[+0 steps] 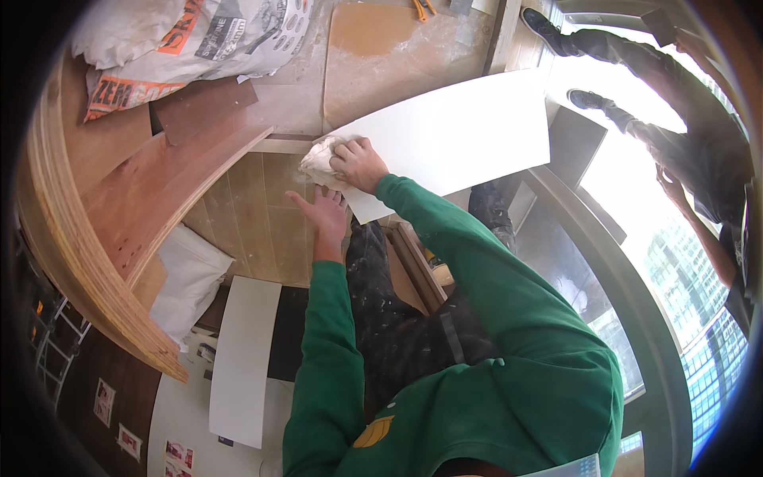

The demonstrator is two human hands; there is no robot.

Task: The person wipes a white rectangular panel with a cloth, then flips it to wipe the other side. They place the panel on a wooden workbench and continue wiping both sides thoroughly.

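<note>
1. Wiping seemed under way: at eleven o'clock, the right hand [362, 165] had its fingers closed around a white cloth [317, 164] at the left end of a white panel [469, 127].
2. The left hand [325, 213], ten o'clock, had fingers spread, apparently empty.
3. The panel reached past one o'clock; how much remained unwiped could not be told.

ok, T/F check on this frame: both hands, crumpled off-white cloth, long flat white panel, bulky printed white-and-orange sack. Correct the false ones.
1. The bare right hand grips the crumpled off-white cloth. True.
2. The bare left hand is clenched in a fist. False: the left hand is open.
3. The cloth is at the long flat white panel's left end. True.
4. The bulky printed white-and-orange sack is at lower right. False: the sack is at upper left.
</note>
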